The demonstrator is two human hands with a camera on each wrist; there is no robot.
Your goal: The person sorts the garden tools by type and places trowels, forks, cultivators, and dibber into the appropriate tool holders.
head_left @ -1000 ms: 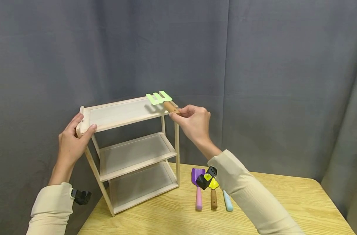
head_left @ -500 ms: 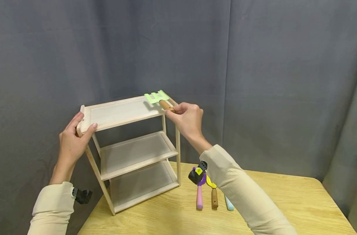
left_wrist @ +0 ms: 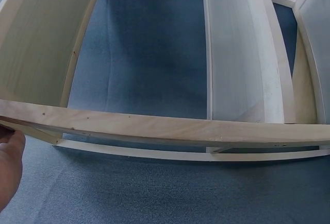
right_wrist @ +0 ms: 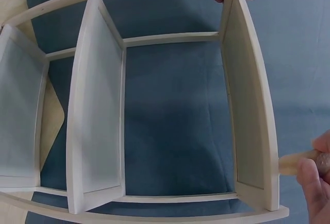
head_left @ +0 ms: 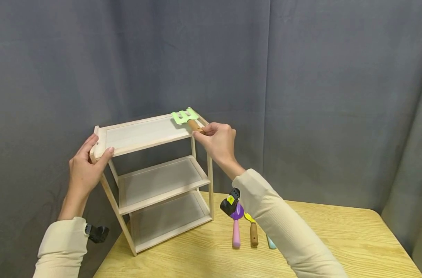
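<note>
My right hand (head_left: 220, 143) pinches the brown handle of a small light-green garden fork (head_left: 185, 116) between thumb and fingers. The fork's prongs point left and away, low over the right end of the top board of a pale wooden three-tier shelf (head_left: 141, 133); whether they touch it I cannot tell. In the right wrist view, the wooden handle (right_wrist: 295, 163) sits at the board's edge, with the prongs hidden. My left hand (head_left: 83, 172) grips the shelf's upper left corner, thumb over the front edge and fingers along the end piece.
On the wooden table (head_left: 343, 239), right of the shelf, lie a purple shovel with a pink handle (head_left: 236, 234), a yellow tool with a brown handle (head_left: 254, 234) and a light-blue handle (head_left: 271, 243). My right sleeve partly covers them. A grey curtain (head_left: 318, 96) hangs behind.
My right hand has moved left and slightly lower with the garden fork, bringing it closer to the top board. The left hand stays on the shelf corner.
</note>
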